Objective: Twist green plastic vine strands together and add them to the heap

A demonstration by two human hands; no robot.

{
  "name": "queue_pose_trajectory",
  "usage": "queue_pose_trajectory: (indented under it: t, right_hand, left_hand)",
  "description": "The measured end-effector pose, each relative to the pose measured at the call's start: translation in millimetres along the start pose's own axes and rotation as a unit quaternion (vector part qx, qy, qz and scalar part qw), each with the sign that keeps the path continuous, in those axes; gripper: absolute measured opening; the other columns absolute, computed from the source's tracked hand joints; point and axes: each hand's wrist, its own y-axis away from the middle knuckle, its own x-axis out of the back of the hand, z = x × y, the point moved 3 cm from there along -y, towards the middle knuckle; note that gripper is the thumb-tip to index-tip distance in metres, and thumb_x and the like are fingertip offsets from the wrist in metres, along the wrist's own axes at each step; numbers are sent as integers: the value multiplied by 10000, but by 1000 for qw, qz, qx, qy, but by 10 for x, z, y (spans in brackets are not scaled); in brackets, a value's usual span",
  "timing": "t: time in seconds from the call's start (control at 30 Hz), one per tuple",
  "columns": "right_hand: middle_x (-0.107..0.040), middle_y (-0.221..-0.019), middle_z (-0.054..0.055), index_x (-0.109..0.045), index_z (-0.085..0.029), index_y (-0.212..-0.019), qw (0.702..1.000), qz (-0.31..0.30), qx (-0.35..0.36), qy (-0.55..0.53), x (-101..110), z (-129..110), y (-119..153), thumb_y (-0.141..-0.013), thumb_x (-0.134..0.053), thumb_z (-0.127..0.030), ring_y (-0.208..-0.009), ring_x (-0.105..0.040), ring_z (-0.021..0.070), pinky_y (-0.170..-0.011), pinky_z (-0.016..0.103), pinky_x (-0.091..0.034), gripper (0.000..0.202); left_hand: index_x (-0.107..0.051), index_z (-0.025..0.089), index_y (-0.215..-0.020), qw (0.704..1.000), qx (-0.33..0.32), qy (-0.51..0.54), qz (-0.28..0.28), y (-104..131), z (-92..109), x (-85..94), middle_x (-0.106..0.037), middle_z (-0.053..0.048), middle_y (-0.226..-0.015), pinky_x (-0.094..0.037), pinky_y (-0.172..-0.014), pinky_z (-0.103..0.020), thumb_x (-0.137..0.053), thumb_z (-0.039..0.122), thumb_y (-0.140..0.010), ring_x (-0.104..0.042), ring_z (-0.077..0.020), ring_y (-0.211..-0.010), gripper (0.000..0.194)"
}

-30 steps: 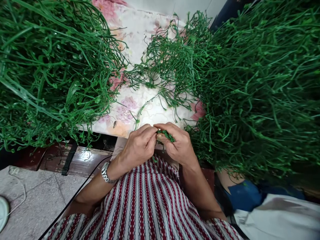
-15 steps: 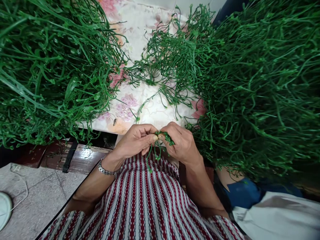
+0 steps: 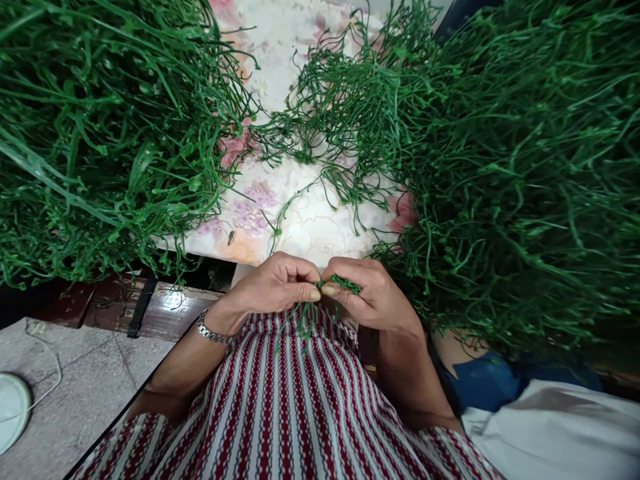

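Over my lap, my left hand (image 3: 280,285) and my right hand (image 3: 373,290) meet with thumbs and forefingers pinched together. Between the fingertips of both are thin green stems, and some loose ends (image 3: 306,320) hang below my left fingers, smeared by motion. A small clump of short green stem pieces (image 3: 346,284) shows inside my curled right fingers. Beyond my hands, a large heap of curly green stems (image 3: 100,133) rises on the left. Another big heap of green stems (image 3: 510,167) stands close to my right hand.
A white floral cloth (image 3: 315,230) covers the surface in front of me, with a looser tangle of stems (image 3: 350,113) on it. A brown wooden bench (image 3: 180,307) shows at the left. A round white object (image 3: 13,413) lies on the tiled floor, and white fabric (image 3: 555,433) at lower right.
My right hand has shifted slightly right and down, and its fingers are pinched flatter. The stems hanging under my left hand have swung and blurred. The view has moved a little.
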Motion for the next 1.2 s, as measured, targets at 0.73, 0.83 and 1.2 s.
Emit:
queue_pose_trajectory:
  t: [0.73, 0.83, 1.2]
  right_hand:
    - [-460, -568, -22, -530, -159, -670, 913, 180, -134, -341, -121, 215, 2, -825, -545, -382, -507, -407, 89, -480, 228, -318, 273]
    - [-511, -667, 10, -520, -170, -677, 933, 235, -107, -251, -107, 213, -36, -851, -498, -385, -625, -489, 126, -594, 267, -401, 277]
    - [-560, -909, 49, -496, -195, -880, 950, 295, -56, -84, -269, 131, -118, -877, -454, -294, -843, -548, 152, -762, 304, -460, 108]
  left_hand:
    - [-565, 143, -616, 996, -37, 69, 34, -22, -37, 100, -452, 40, -492, -300, -307, -164, -699, 370, -654, -395, -40, -324, 266]
    - [-535, 140, -622, 993, -78, 41, 84, -71, -45, 69, -428, 54, -498, -299, -332, -152, -681, 374, -682, -366, -25, -349, 282]
    - [-580, 153, -733, 946, -177, 99, 253, -217, -174, -67, -520, 51, -547, -406, -435, -165, -650, 301, -728, -463, -55, -442, 164]
